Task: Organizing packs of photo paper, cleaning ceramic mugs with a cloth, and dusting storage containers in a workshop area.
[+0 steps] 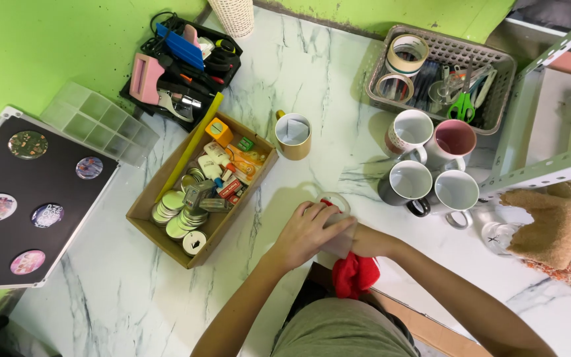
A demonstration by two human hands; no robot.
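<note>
The fingers of the left hand are curled closely around the side of a clear glass cup, so that the cup is kept steady near the front edge of the white marble table. The right hand is mostly hidden behind the left one; a red cloth is gripped by it, and a small red part is seen inside the cup, so it seems the cloth is pushed in, probably for wiping. How far the right fingers are closed cannot be told exactly.

To the left of the hands, an open cardboard box with round metal discs and small packets is placed, well apart from the cup. Further away, a yellow mug stands alone. To the right, four mugs are grouped close together, near the right forearm, and could be knocked by the elbow. Behind them a grey basket with tape rolls and green scissors is set. At the far left a black board with round badges is lying.
</note>
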